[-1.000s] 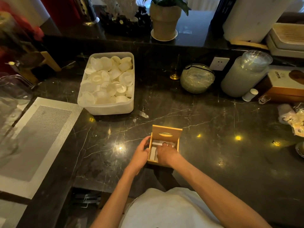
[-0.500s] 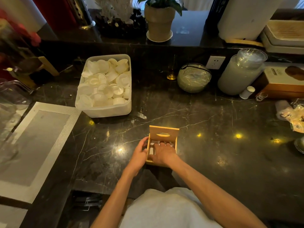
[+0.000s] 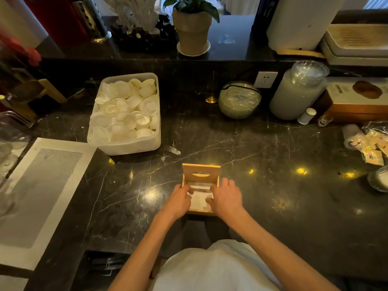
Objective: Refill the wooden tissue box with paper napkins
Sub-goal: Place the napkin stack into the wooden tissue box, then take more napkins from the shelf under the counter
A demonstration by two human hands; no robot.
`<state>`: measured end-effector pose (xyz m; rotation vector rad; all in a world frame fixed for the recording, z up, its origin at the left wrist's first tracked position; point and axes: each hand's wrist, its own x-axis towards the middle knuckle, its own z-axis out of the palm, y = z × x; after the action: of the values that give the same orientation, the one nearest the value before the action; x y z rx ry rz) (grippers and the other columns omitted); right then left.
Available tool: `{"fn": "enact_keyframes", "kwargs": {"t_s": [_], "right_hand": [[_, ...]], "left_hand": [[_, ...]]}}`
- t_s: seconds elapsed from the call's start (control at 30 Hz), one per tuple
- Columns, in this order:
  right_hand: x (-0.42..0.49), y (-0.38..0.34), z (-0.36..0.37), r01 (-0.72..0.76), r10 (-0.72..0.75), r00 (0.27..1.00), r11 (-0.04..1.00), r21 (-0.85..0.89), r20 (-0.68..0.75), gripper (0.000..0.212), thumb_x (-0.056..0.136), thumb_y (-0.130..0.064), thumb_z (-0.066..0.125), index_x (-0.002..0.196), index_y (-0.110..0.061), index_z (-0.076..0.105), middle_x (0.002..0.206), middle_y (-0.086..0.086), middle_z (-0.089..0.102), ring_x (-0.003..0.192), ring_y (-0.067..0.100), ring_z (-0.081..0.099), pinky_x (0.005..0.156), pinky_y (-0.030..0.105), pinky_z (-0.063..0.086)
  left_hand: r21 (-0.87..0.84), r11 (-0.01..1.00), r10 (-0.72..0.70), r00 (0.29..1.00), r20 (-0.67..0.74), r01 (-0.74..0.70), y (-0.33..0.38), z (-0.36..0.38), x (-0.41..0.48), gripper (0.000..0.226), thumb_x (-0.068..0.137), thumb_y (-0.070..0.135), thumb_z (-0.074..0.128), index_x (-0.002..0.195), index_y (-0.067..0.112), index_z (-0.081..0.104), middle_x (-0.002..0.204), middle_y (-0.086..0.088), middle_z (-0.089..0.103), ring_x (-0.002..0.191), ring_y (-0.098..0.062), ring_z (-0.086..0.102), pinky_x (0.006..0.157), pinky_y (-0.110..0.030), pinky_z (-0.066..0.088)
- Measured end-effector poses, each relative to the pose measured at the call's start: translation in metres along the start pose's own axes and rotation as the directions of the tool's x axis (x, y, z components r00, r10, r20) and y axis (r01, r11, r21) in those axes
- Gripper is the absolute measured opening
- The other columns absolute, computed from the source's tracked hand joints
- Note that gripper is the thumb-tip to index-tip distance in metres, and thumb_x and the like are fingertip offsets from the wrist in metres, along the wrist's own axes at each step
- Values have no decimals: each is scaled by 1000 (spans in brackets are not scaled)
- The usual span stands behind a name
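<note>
Both hands now flank the open wooden tissue box (image 3: 201, 186) on the dark marble counter (image 3: 273, 185).

A moment back the right hand (image 3: 226, 199) was pressed down inside it; now it's out on the right wall, left hand (image 3: 178, 199) on the left wall, both loosely curled on the rims, so the white napkins (image 3: 200, 196) show. Fingertips blur into the box; can't tell how full it is. Lid (image 3: 201, 174) stands up behind.

One head-worn wide-angle view looks forward and steeply down, close over the dark marble counter (image 3: 273, 185).
</note>
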<state>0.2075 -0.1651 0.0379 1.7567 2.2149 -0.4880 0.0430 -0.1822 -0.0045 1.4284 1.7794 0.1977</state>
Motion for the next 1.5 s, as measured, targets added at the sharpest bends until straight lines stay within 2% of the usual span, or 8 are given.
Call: {"fn": "enact_keyframes", "kwargs": {"t_s": [0.27,0.5,0.77,0.9,1.03,1.13,1.33,1.5], "right_hand": [[30,-7,18,-111,128,966,990,-86,224,66,85,-58,61,136,-17,51,136,14,48,119,31,54,86,39,47],[34,-5,29,-114,126,980,990,-89,153,54,86,-49,62,128,-15,57,121,10,55,105,26,61,70,33,43],[17,16,38,47,-47,999,909,415,-11,45,94,-33,57,138,-27,46,140,5,47,116,24,58,95,39,51],[-1,27,43,87,26,992,570,817,-124,37,99,-26,51,134,-37,42,128,-9,58,111,8,60,90,34,56],[-9,25,54,111,19,993,198,974,-117,44,101,-22,51,139,-36,32,139,-9,49,127,7,50,99,30,51],[-11,26,63,32,41,999,26,999,-33,61,100,-20,52,147,-42,21,148,-10,40,132,12,46,85,20,56],[-12,13,59,30,88,995,191,981,-47,55,105,-18,40,154,-35,21,157,-12,30,141,5,29,108,27,35],[-19,1,55,47,126,989,254,966,-81,53,107,-16,32,156,-30,17,150,-13,32,132,-1,28,101,15,32]], "left_hand": [[463,881,-162,982,97,100,14,-2,33,50,86,26,64,135,19,55,136,-9,46,119,-29,56,100,-39,50],[486,868,-95,995,-37,101,7,12,30,47,83,20,70,128,13,60,135,-9,42,107,-28,63,92,-37,56],[49,995,85,996,-31,-84,-11,8,13,32,100,25,44,129,26,57,128,-4,54,107,-22,61,91,-39,54],[-454,882,72,987,-145,-131,-15,18,-10,21,106,36,34,125,29,38,121,-1,59,105,-16,65,86,-38,58],[-673,727,59,989,-134,-135,-19,30,-23,50,105,39,38,151,32,21,145,11,43,129,-6,50,105,-36,49],[-763,644,-2,997,-75,-56,-24,34,-26,51,103,44,41,152,46,23,153,14,40,137,-8,43,114,-43,38],[-796,605,-29,998,-52,-24,-23,28,-27,51,105,33,41,154,38,27,155,9,40,138,-9,42,116,-36,36],[-788,616,7,1000,-17,-17,-19,24,-34,53,106,34,39,155,38,20,155,13,34,139,-7,36,112,-28,32]]}}
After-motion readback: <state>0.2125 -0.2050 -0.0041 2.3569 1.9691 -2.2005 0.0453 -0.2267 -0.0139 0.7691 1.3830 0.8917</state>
